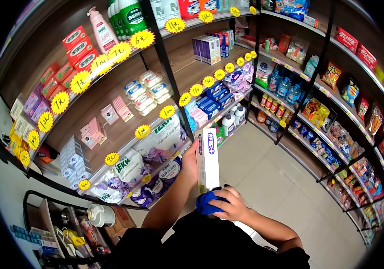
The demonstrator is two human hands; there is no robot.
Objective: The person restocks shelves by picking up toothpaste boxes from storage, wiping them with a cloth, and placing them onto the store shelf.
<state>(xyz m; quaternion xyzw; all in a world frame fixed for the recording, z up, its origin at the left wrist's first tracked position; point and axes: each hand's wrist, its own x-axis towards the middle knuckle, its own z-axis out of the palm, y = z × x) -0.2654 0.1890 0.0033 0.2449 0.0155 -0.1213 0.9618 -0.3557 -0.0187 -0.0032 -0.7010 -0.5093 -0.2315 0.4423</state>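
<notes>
My left hand (191, 163) is wrapped round the side of a long white toothpaste box (210, 163) with purple lettering, held upright in front of my body. My right hand (231, 204) grips a bunched blue cloth (207, 201) at the lower end of the box. The cloth overlaps the box's bottom there, and whether it presses on it I cannot tell. Similar white and purple boxes (206, 50) stand on the shelf ahead.
Shelves on the left carry soap boxes (80, 48), a pink pump bottle (102, 30), wipes packs (149, 92) and laundry bags (124, 172). Snack shelves (335, 103) curve along the right. Tiled floor (268, 175) lies between them. A white tub (101, 216) sits at lower left.
</notes>
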